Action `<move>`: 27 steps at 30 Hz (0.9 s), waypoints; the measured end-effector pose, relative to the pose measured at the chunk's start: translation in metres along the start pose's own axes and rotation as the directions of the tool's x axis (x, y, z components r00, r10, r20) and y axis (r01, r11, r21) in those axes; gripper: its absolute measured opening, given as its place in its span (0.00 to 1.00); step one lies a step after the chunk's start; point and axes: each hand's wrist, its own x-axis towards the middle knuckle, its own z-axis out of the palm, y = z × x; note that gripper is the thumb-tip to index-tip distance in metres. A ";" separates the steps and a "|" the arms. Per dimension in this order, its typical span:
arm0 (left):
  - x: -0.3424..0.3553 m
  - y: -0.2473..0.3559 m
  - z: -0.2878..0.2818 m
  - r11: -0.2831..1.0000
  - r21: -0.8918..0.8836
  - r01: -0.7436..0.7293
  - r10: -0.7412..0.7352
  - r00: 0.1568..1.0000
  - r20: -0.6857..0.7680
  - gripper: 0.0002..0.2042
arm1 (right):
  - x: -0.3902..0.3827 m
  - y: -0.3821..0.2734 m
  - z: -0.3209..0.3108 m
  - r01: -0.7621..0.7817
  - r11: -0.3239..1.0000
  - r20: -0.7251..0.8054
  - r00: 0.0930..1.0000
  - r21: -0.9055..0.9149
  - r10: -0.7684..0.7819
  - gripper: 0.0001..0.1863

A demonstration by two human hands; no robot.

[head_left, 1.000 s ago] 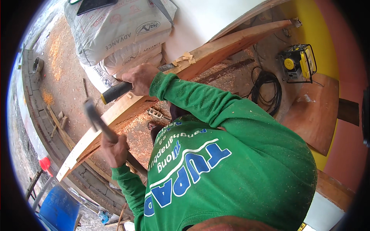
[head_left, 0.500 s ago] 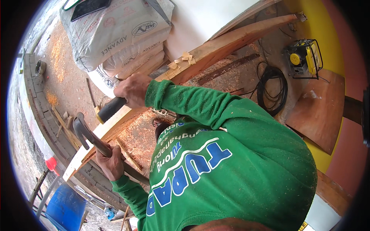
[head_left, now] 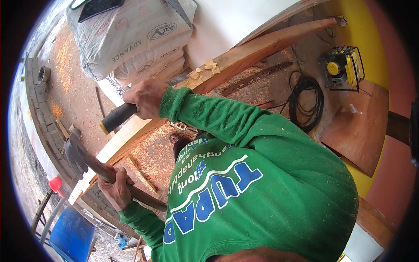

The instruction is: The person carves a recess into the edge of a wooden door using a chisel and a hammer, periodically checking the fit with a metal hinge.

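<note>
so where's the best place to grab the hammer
Probably the handle, behind the left hand, coming from the left: that long, slim stretch lies bare and slants toward the green shirt, opposite the curved hammer head.

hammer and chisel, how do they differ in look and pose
The hammer has a dark, curved head on a brownish shaft; the chisel has a black handle with a yellow end. The left hand grips the hammer, the right hand the chisel. In the picture, the hammer slants down to the right, the chisel up to the right. Both are hand tools.
</note>
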 end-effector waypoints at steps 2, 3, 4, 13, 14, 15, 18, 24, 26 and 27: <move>-0.002 0.004 0.003 1.000 0.011 -0.006 0.006 1.000 -0.013 0.07 | 0.003 0.000 -0.001 -0.035 0.999 -0.015 0.999 0.018 0.035 0.07; -0.001 0.003 0.002 1.000 0.011 -0.004 0.004 1.000 -0.015 0.07 | 0.005 0.001 0.000 -0.069 0.997 -0.030 0.997 0.032 0.070 0.07; 0.000 0.002 0.001 1.000 0.010 -0.004 0.004 1.000 -0.029 0.07 | 0.007 0.004 0.003 -0.077 0.996 -0.027 0.997 0.044 0.078 0.08; 0.017 -0.010 0.009 0.988 0.153 0.034 -0.044 0.997 0.065 0.08 | 0.001 0.009 -0.009 -0.067 0.997 -0.041 0.997 -0.038 0.065 0.08; 0.016 -0.012 0.001 0.995 0.096 0.013 -0.017 0.999 0.038 0.08 | 0.002 0.007 -0.009 -0.058 0.998 -0.080 0.995 0.009 0.058 0.06; 0.016 -0.016 -0.009 0.999 0.038 -0.017 0.016 0.999 0.030 0.08 | 0.002 0.003 -0.005 -0.062 0.998 -0.085 0.994 0.009 0.062 0.06; 0.014 -0.011 -0.012 0.999 -0.018 -0.029 0.028 0.999 -0.046 0.08 | 0.001 -0.002 0.008 -0.078 0.997 0.042 0.996 -0.011 0.079 0.05; 0.002 -0.003 -0.009 1.000 0.009 0.013 -0.013 1.000 0.014 0.09 | 0.000 0.000 -0.001 -0.079 0.997 0.056 0.995 0.010 0.078 0.06; 0.000 0.000 -0.008 1.000 0.019 -0.002 0.002 1.000 0.009 0.09 | 0.002 -0.001 -0.004 -0.076 0.997 0.048 0.996 0.030 0.075 0.07; 0.000 0.002 -0.007 1.000 0.018 0.000 0.000 1.000 0.008 0.09 | 0.002 -0.002 -0.005 -0.073 0.996 0.037 0.997 0.047 0.072 0.07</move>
